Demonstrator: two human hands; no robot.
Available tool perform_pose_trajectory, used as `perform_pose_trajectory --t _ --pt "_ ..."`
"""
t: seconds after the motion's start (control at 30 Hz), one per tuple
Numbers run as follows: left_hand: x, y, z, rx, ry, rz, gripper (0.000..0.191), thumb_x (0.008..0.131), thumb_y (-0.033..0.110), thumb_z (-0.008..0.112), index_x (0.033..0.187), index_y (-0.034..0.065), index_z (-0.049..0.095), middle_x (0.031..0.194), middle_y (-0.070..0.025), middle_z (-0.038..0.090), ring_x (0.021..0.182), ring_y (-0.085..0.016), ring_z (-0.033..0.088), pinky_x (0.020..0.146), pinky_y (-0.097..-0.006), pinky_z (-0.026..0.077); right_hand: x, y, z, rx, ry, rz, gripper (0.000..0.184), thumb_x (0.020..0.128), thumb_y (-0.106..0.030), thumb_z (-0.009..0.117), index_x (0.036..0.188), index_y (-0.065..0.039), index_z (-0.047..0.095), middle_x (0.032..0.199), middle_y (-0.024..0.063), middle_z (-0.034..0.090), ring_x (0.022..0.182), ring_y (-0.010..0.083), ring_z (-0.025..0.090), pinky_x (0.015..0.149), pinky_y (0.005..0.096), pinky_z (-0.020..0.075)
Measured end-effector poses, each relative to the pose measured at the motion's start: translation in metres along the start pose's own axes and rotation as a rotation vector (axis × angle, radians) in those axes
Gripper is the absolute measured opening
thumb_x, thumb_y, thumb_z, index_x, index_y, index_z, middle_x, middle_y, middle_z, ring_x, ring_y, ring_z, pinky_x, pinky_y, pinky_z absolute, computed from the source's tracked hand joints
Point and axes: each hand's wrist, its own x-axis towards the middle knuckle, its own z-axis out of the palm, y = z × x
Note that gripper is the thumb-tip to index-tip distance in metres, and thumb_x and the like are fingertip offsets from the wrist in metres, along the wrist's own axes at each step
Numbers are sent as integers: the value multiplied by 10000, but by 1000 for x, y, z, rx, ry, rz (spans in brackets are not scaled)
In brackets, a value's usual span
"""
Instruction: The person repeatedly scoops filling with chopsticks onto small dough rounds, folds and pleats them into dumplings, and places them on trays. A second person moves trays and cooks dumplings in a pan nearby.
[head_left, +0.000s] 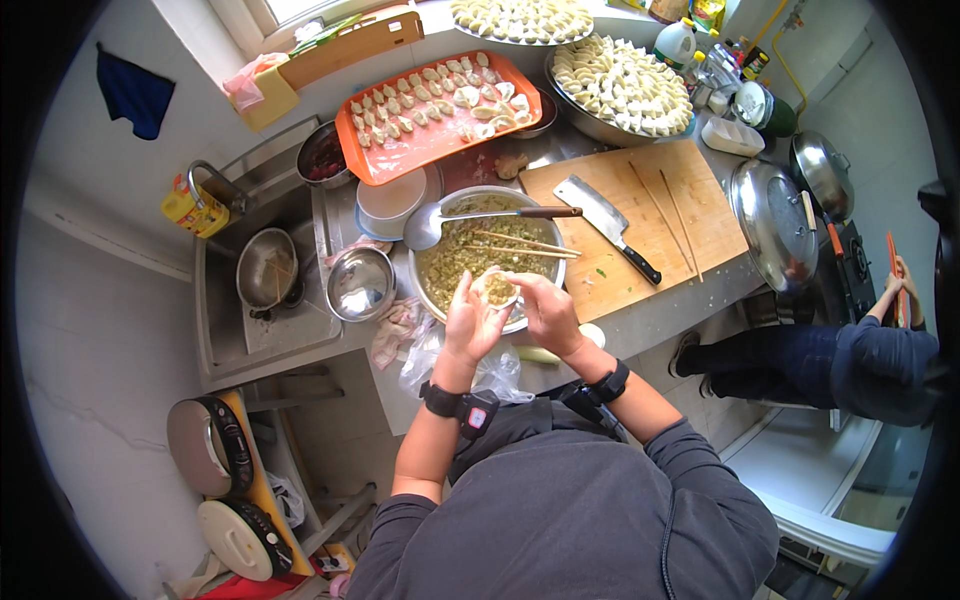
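A round dumpling wrapper topped with chopped filling (497, 289) rests in my left hand (474, 319), over the near rim of a large metal bowl (424, 289). The fingers of my right hand (551, 311) touch the wrapper's right edge. Green-flecked chopped filling (442, 259) covers the inside of the bowl. A metal ladle (425, 226) with a brown handle lies across the bowl, and a pair of wooden chopsticks (517, 251) leans over its right rim. Partly hidden behind my right wrist is a small white round thing (592, 335).
A cleaver (600, 210) and two chopsticks (664, 217) lie on a wooden cutting board (705, 247). Behind stand an orange tray (405, 161) of dumplings and a heaped basin of dumplings (622, 86). The sink (300, 341) is at left. Another person (847, 360) stands at right.
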Motion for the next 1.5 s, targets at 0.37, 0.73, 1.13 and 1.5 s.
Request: perform_pose_trajectory --t 0.37,0.73,1.13,1.5 --pt "-12 13 24 398 -100 -83 348 998 162 446 1295 -18 473 1207 -133 571 1096 -189 573 971 -353 479 18 12 -31 -256 -128 -463 227 690 -98 649 914 -93 689 950 46 669 805 227 646 724 335 535" --pt "-15 9 34 763 -152 50 346 1016 193 440 1262 -40 512 1202 -105 580 1119 -155 563 989 -302 468 26 -5 -21 -24 -19 -180 151 692 -16 680 833 -68 671 792 60 647 745 237 612 662 343 502" --pt "-16 24 45 641 -252 -16 475 997 270 480 1361 -28 413 1318 -110 506 1192 -190 514 1047 -367 428 40 -5 -23 -121 2 -124 149 688 -24 709 804 -77 630 864 71 613 807 264 580 688 351 484" --pt "-9 30 33 904 23 269 128 876 117 686 901 46 583 870 -33 628 711 -86 594 620 -234 532 35 -3 -18 -20 -83 -3 118 754 -35 702 817 -70 608 871 75 646 815 268 637 688 348 512"
